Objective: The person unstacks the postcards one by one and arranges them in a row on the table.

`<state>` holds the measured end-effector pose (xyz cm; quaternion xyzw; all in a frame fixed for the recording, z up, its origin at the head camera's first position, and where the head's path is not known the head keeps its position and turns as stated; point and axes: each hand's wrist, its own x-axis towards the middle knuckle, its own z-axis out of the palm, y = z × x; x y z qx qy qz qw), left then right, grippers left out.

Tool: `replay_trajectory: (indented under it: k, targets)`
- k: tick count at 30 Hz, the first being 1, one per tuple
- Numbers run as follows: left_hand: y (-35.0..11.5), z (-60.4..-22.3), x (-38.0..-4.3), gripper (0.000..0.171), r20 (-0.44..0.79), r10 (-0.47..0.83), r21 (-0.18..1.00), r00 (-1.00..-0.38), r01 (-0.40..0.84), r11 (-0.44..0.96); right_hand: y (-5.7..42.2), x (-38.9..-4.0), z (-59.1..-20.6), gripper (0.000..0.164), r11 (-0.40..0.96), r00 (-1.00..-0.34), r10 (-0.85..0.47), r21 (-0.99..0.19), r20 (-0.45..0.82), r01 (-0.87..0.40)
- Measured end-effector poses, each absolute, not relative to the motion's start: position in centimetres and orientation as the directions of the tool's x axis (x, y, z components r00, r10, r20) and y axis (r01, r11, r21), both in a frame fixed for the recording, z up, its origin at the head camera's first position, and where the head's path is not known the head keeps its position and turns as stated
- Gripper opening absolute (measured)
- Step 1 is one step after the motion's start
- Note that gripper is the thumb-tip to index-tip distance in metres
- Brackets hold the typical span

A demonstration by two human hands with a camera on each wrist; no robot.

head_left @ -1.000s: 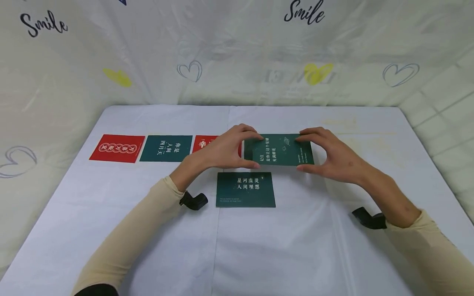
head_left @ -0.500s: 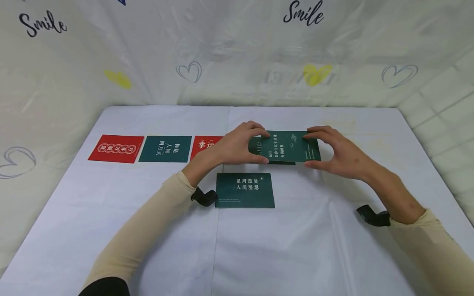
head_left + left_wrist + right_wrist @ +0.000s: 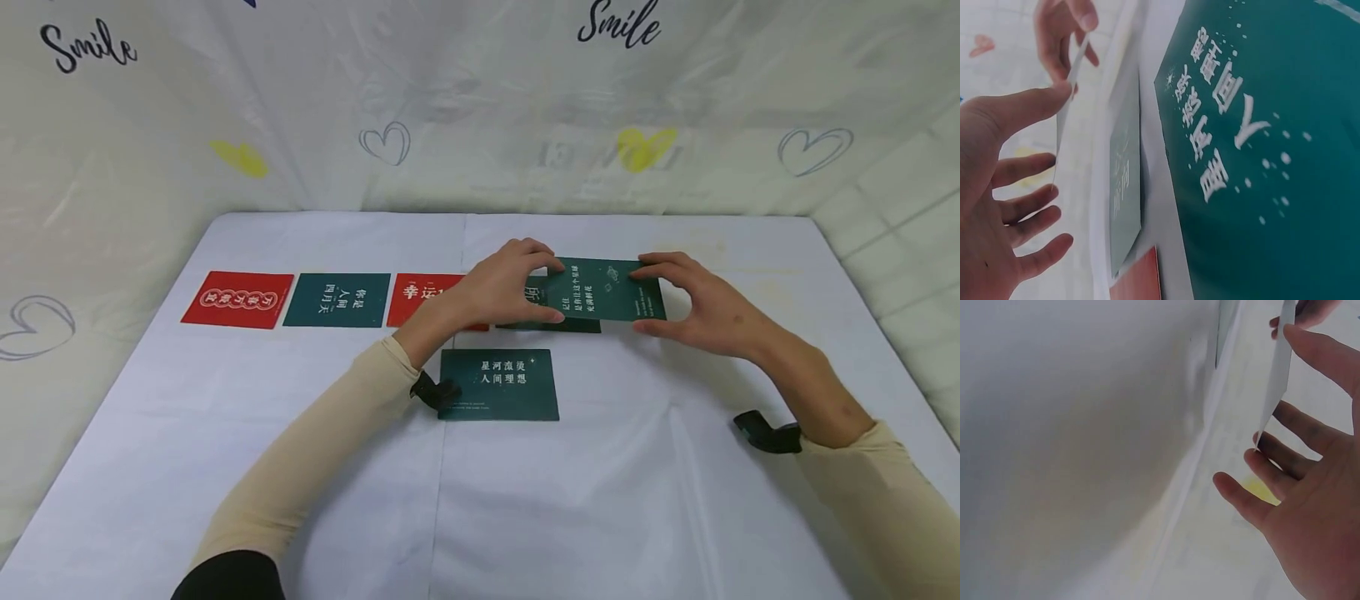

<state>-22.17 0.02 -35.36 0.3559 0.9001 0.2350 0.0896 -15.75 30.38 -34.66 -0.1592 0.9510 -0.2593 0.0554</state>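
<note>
Between my two hands a green postcard [image 3: 603,292] with white writing is held up off the table by its side edges. My left hand [image 3: 502,290] pinches its left edge between thumb and fingers. The opposite edge is pinched by my right hand [image 3: 708,312]. In both wrist views the held card appears nearly edge-on, its pale back showing. Below and to the left of it, another green postcard [image 3: 551,326] lies on the table, partly covered by my left hand and the held card. A third green postcard [image 3: 498,387] lies nearer me, under my left wrist.
To the left, a red card [image 3: 238,300], a green card [image 3: 337,300] and a second red card [image 3: 423,292] lie in a row. They rest on a white-covered table [image 3: 570,500]. A pale printed curtain [image 3: 480,100] hangs behind the far edge.
Both hands have moved right and slightly away from me, lifting the green postcard. The green postcard underneath has come partly into view.
</note>
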Motion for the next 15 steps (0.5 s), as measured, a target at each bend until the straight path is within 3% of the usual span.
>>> replay_trajectory:
  k: [15]
  targets:
    - [2.7, -35.5, -22.9, 0.070, -0.044, 0.690, 0.393, -0.722, 0.623, 0.677, 32.3, -16.2, -34.9, 0.068, 0.832, -0.952, -0.296, -0.510, -0.074, -0.219]
